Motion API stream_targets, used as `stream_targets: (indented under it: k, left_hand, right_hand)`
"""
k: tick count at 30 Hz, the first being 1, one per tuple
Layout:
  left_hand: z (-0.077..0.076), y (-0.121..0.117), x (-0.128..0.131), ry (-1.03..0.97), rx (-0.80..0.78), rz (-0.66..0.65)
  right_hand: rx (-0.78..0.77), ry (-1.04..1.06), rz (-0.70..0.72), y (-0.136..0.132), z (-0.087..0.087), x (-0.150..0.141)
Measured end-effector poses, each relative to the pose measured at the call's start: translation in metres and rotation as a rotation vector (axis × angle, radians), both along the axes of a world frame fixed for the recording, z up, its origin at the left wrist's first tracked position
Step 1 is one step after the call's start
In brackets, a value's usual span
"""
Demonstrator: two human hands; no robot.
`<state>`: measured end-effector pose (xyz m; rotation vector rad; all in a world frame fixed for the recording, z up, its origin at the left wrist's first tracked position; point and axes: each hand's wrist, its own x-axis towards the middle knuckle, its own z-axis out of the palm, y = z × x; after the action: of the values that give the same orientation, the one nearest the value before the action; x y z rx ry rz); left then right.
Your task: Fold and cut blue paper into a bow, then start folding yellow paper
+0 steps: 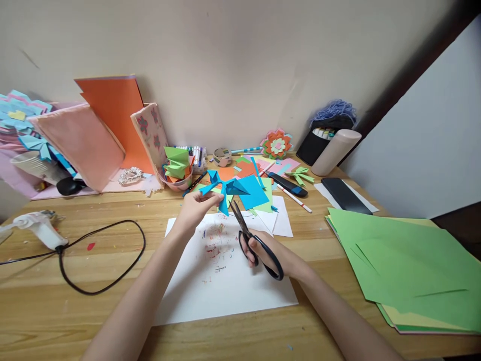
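Note:
Between the thumb and fingers of my left hand (197, 210) is a folded blue paper piece (225, 188) with several pointed arms, held above the desk. My right hand (266, 253) has its fingers through the black handles of a pair of scissors (244, 225). The blades are slightly apart and point up toward the lowest arm of the blue paper, close to it; whether they touch I cannot tell. Below both hands lies a white sheet (225, 296) with coloured marks. Behind the folded piece lies a flat blue paper square (253, 193).
A glue gun (41, 228) with a looped black cable lies at left. Green paper sheets (409, 265) are stacked at right, near a dark phone (345, 195). Behind are a utility knife (287, 184), paper scraps, a pink bin (176, 184) and a pale bottle (336, 152).

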<state>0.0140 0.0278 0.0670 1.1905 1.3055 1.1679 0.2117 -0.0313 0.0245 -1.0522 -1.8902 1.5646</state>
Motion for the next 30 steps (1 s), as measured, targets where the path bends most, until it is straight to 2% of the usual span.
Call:
stream_targets:
  k: [7,14,23,30]
  left_hand:
    - [0.003,-0.006,0.004,0.053,-0.079,-0.077]
    - [0.002,-0.007,0.001,0.082,-0.113,-0.114]
    - [0.002,-0.005,-0.001,0.069,-0.158,-0.136]
    - [0.0,-0.005,-0.003,0.087,-0.117,-0.159]
  right_hand:
    - [-0.114,-0.028,0.067,-0.001,-0.004,0.001]
    - [-0.139,-0.007,0.1,0.0,-0.003,0.003]
    - [-0.178,0.034,0.07,0.002,-0.007,0.001]
    - [-0.212,-0.012,0.028,0.003,-0.014,0.003]
